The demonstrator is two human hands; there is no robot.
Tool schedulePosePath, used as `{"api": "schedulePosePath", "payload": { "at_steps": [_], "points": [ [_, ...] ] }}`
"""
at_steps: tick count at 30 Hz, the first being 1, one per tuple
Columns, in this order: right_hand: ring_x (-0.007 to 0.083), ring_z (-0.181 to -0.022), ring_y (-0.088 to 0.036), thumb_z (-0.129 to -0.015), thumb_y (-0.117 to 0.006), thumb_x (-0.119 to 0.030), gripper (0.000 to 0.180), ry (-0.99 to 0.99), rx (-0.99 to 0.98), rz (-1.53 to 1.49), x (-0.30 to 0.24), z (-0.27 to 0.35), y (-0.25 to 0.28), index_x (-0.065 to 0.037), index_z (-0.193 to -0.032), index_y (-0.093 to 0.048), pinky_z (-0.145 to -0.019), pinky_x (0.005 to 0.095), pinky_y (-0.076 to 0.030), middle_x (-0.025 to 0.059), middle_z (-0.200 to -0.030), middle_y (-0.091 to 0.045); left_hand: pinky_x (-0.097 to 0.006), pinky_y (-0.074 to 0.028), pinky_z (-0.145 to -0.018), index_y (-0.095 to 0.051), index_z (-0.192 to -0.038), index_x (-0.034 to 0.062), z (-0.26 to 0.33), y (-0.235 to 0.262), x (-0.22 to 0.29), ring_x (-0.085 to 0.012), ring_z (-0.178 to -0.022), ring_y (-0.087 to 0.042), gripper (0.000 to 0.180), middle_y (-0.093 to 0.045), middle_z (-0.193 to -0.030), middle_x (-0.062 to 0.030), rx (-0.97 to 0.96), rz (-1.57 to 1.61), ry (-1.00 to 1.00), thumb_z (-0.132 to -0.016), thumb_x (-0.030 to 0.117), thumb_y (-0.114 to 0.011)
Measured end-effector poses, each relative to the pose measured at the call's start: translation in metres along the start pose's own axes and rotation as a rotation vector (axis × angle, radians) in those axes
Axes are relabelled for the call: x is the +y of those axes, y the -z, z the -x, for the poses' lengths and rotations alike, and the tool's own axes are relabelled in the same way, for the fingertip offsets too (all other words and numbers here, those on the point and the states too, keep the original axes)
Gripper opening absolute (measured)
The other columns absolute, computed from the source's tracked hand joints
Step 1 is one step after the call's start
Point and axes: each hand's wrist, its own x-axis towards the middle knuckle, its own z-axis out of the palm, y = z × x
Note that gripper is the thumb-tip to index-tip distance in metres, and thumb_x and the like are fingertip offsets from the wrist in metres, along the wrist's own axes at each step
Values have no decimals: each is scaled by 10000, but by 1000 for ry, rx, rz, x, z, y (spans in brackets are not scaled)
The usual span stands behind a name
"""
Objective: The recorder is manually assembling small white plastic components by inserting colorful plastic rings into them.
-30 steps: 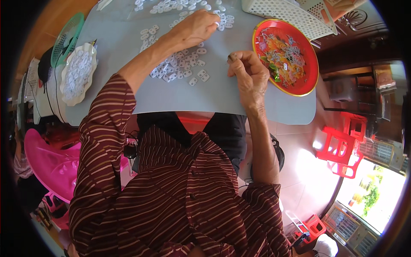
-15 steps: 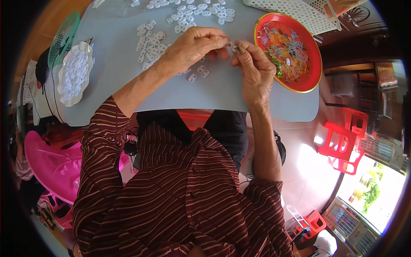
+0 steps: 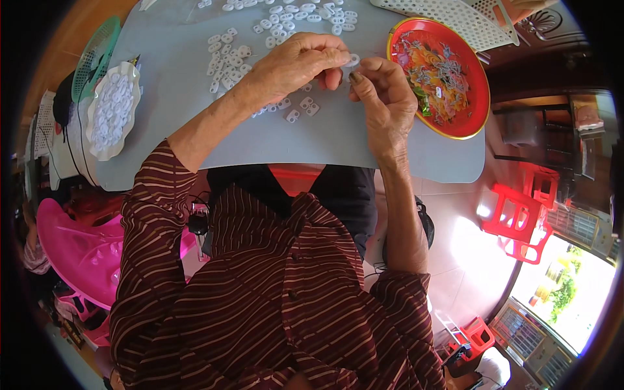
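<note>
A small white oval plastic piece with a hole (image 3: 353, 60) is pinched between the thumb and fingers of my left hand (image 3: 302, 62), above the grey table (image 3: 286, 146). Close beside it on the right, my right hand (image 3: 389, 97) is closed, thumb bent toward the curled fingers. Whatever those fingers hold, if anything, is too small to make out. Several matching white pieces (image 3: 227, 62) lie loose left of my left forearm, with more (image 3: 302, 14) farther back. A few others (image 3: 309, 106) rest just below my hands.
A round red tray (image 3: 485, 84) at the right holds many small grey metal bits and one white piece. At the left stand a scalloped white dish (image 3: 135, 110) full of white pieces and a green basket (image 3: 97, 55). A white perforated basket (image 3: 442, 19) sits at the back right.
My left hand has risen slightly, and the white piece in it now shows clearly. The right thumb has drawn back a little from the left fingertips.
</note>
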Motion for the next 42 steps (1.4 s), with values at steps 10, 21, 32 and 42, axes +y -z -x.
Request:
{"api": "schedulePosePath", "payload": {
  "at_steps": [10, 21, 32, 42],
  "points": [
    [83, -701, -568, -848, -619, -40, 262, 7, 16, 131, -5, 2, -1, 6, -1102, -573, -651, 213, -481, 37, -855, -621, -267, -379, -487, -596, -826, 19, -9, 6, 10, -94, -510, -471, 262, -551, -568, -21, -90, -350, -131, -915, 242, -493],
    [76, -691, -574, -855, -615, -33, 223, 63, 92, 66, -2, 1, -2, 17, -1070, -585, -647, 208, -492, 45, -889, -633, -315, -396, -510, -555, -833, 10, -4, -12, -6, -137, -537, -464, 294, -531, -605, -62, 48, -302, -275, -929, 275, -474],
    [79, -742, -560, -740, -700, 44, 352, 39, -17, 122, 6, 1, -5, 14, -1063, -564, -670, 211, -487, 19, -830, -593, -317, -412, -604, -517, -921, -10, 3, -11, -10, -175, -622, -470, 293, -504, -677, -103, 63, -319, -132, -929, 274, -444],
    [89, -700, -565, -719, -696, 57, 308, 119, 4, 244, 8, 4, -8, 1, -996, -574, -642, 228, -486, 31, -814, -613, -320, -410, -521, -513, -878, 5, 6, -12, -17, -141, -558, -481, 240, -491, -610, -88, 101, -412, -259, -928, 220, -419]
  ]
}}
